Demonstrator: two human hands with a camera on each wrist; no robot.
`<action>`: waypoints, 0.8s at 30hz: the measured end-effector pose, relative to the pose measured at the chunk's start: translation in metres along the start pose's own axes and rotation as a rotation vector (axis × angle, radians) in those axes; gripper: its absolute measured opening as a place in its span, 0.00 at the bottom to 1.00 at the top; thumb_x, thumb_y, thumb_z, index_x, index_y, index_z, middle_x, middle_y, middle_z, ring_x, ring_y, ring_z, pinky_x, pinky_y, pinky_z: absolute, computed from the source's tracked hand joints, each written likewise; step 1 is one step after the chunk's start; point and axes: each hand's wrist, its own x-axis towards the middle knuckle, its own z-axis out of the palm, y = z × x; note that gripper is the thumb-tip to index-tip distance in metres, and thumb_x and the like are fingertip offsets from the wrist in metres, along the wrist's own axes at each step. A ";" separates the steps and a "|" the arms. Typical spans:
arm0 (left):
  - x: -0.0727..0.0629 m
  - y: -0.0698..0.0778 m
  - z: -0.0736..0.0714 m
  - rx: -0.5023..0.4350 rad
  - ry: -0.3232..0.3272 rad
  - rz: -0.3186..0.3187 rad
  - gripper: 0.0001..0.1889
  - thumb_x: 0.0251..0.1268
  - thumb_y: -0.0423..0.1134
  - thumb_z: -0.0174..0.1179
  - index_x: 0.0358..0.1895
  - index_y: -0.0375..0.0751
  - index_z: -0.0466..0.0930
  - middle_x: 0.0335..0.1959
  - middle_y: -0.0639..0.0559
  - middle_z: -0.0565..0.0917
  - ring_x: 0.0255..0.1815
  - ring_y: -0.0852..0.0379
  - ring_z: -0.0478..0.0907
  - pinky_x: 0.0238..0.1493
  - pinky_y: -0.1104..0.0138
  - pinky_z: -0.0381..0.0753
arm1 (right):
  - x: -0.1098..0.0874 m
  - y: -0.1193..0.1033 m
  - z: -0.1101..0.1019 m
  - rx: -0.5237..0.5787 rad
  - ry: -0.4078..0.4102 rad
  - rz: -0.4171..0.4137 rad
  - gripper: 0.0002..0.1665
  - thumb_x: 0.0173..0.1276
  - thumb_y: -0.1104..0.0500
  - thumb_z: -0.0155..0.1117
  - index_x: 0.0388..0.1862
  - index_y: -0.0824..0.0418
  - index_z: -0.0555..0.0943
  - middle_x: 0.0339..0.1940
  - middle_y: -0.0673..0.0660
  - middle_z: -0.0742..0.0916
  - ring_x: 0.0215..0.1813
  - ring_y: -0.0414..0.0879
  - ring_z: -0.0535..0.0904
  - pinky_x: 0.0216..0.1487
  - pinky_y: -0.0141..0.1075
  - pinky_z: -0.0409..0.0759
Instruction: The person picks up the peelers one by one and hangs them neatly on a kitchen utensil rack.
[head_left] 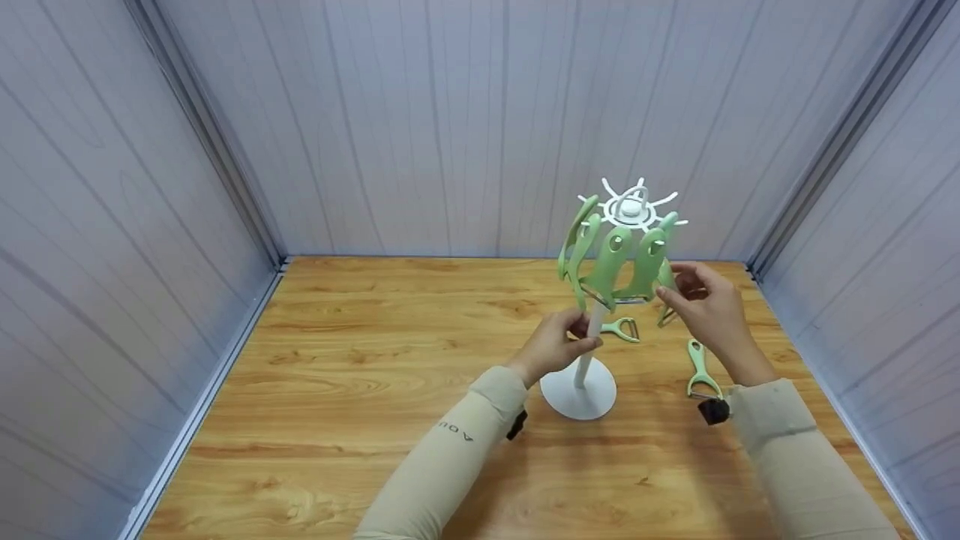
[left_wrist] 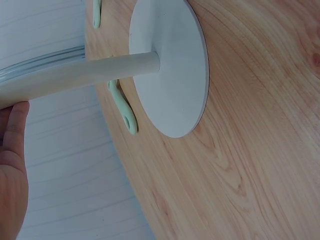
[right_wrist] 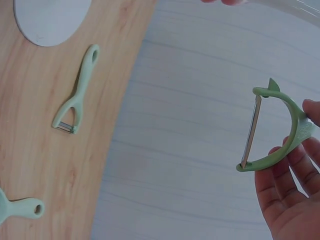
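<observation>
A white stand with a ring of hooks [head_left: 631,212] on top carries several green Y-shaped peelers [head_left: 609,262] hanging by their handle holes. My left hand [head_left: 553,343] grips its pole [left_wrist: 100,71] below the peelers, thumb and fingers around it. At the rack's right side my right hand [head_left: 711,309] pinches another green peeler [right_wrist: 298,131] near its head, blade end downward. The handle top reaches a hook at the right; I cannot tell whether it hangs there. The round white base [head_left: 596,401] stands on the table.
Two peelers lie on the wooden table [head_left: 360,390]: one behind the pole, its head [head_left: 630,330] showing, and one peeler [head_left: 699,367] below my right hand. Pale panelled walls [head_left: 465,127] enclose the table at the back and sides.
</observation>
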 end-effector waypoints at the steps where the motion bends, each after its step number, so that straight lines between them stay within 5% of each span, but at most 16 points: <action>1: 0.000 0.000 0.000 0.000 0.000 0.002 0.08 0.78 0.34 0.68 0.53 0.36 0.85 0.47 0.46 0.90 0.45 0.64 0.85 0.51 0.70 0.87 | 0.001 -0.002 -0.001 -0.001 0.004 -0.007 0.22 0.76 0.62 0.75 0.64 0.69 0.85 0.42 0.65 0.89 0.39 0.28 0.80 0.45 0.18 0.77; 9: 0.000 0.000 0.000 -0.009 -0.003 -0.001 0.10 0.78 0.34 0.68 0.54 0.31 0.85 0.46 0.45 0.90 0.44 0.65 0.84 0.50 0.71 0.87 | 0.010 -0.021 -0.009 0.003 0.043 -0.041 0.22 0.75 0.62 0.75 0.64 0.69 0.85 0.44 0.65 0.89 0.41 0.27 0.80 0.48 0.17 0.77; 18: 0.000 0.002 0.000 0.006 0.008 -0.014 0.09 0.78 0.35 0.68 0.54 0.36 0.85 0.48 0.46 0.91 0.45 0.65 0.84 0.50 0.71 0.87 | 0.021 -0.043 -0.020 0.070 0.091 -0.048 0.23 0.72 0.63 0.78 0.64 0.68 0.85 0.39 0.38 0.85 0.42 0.30 0.81 0.49 0.19 0.78; 24: -0.001 0.002 0.001 0.000 0.012 -0.020 0.09 0.78 0.36 0.68 0.54 0.36 0.85 0.48 0.46 0.91 0.46 0.65 0.84 0.50 0.71 0.87 | 0.025 -0.053 -0.027 0.081 0.117 -0.051 0.24 0.72 0.64 0.77 0.64 0.69 0.85 0.39 0.34 0.84 0.44 0.31 0.81 0.50 0.19 0.79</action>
